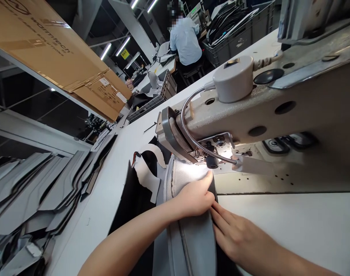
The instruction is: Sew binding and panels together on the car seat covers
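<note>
Grey fabric piece [199, 241], long, curved along right edge, dark seam running lengthwise; far end pale, mesh-textured, brightly lit at sewing machine head [173, 130]; black material [129, 207] underneath.

Both forearms [129, 235] are bare to the edge of view, slim and smooth, narrowing toward the wrists; left hand [195, 195] and right hand [236, 234] are likewise uncovered, fingers [221, 216] slender
</note>
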Demonstrator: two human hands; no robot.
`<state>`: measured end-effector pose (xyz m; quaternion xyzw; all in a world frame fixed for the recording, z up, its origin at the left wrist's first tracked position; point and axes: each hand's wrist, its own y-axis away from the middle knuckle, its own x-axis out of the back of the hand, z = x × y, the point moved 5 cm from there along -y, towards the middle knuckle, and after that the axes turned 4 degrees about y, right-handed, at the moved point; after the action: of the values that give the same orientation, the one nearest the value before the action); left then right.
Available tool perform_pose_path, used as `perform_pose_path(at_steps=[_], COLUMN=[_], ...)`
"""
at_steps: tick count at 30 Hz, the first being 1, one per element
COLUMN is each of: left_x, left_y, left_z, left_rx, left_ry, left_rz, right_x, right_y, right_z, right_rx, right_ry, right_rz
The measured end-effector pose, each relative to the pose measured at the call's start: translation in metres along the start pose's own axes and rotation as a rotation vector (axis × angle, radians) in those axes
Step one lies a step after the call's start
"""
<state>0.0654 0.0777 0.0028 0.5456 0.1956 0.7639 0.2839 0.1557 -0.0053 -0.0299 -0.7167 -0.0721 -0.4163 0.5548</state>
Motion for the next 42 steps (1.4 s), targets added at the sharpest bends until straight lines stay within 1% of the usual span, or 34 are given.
perform_pose_path(at_steps=[3, 6, 8, 11, 13, 14, 16, 18, 24, 26, 28, 30, 32, 33, 35, 36, 38, 40, 42], left_x=[0.008, 0.010, 0.007, -0.004, -0.008, -0.008, -0.006, -0.003, 0.011, 0.013, 0.009, -0.001, -0.014, -0.019, -0.024, -0.022, -0.010, 0.011, 0.035], left_y=[-0.009, -0.008, 0.000, 0.017, 0.025, 0.026, 0.024, 0.017, -0.008, -0.009, -0.002, 0.010, 0.023, 0.029, 0.038, 0.040, 0.041, 0.042, 0.043], left_z=[0.000, 0.001, 0.001, -0.003, -0.005, -0.005, -0.004, -0.004, -0.001, 0.002, 0.004, 0.002, -0.005, -0.010, -0.021, -0.024, -0.025, -0.017, -0.003], left_rx=[-0.033, -0.056, -0.035, 0.021, 0.035, 0.031, 0.012, -0.001, -0.019, -0.029, -0.030, -0.037, -0.034, -0.026, -0.010, -0.011, -0.054, -0.136, -0.219], left_ry=[-0.010, -0.015, -0.031, -0.074, -0.055, -0.030, 0.019, 0.040, -0.004, -0.067, -0.158, -0.247, -0.303, -0.311, -0.268, -0.217, -0.080, 0.047, 0.129], left_rz=[0.076, 0.108, 0.085, -0.011, -0.057, -0.061, -0.046, -0.032, 0.064, 0.106, 0.125, 0.103, 0.054, 0.032, 0.009, 0.011, 0.023, 0.034, 0.025], right_x=[-0.003, -0.007, -0.008, -0.008, -0.006, -0.006, -0.006, -0.008, -0.021, -0.021, -0.017, -0.008, 0.003, 0.009, 0.018, 0.020, 0.020, 0.021, 0.028], right_y=[-0.005, -0.008, -0.008, -0.007, -0.006, -0.005, -0.004, -0.004, -0.010, -0.013, -0.014, -0.010, -0.004, -0.001, 0.004, 0.005, 0.002, -0.010, -0.029], right_z=[0.009, 0.014, 0.016, 0.016, 0.017, 0.017, 0.019, 0.023, 0.040, 0.047, 0.052, 0.056, 0.055, 0.052, 0.044, 0.039, 0.031, 0.028, 0.030], right_rx=[0.017, 0.062, 0.072, 0.048, 0.025, 0.014, -0.008, -0.029, -0.101, -0.135, -0.142, -0.116, -0.040, 0.023, 0.177, 0.259, 0.388, 0.443, 0.437], right_ry=[0.032, 0.060, 0.056, 0.028, 0.014, 0.015, 0.023, 0.031, 0.022, 0.022, 0.000, -0.046, -0.096, -0.111, -0.117, -0.110, -0.094, -0.075, -0.040], right_rz=[0.004, -0.014, -0.015, -0.002, 0.011, 0.009, 0.003, -0.003, -0.025, -0.016, -0.021, -0.091, -0.168, -0.182, -0.151, -0.124, -0.071, 0.000, 0.097])
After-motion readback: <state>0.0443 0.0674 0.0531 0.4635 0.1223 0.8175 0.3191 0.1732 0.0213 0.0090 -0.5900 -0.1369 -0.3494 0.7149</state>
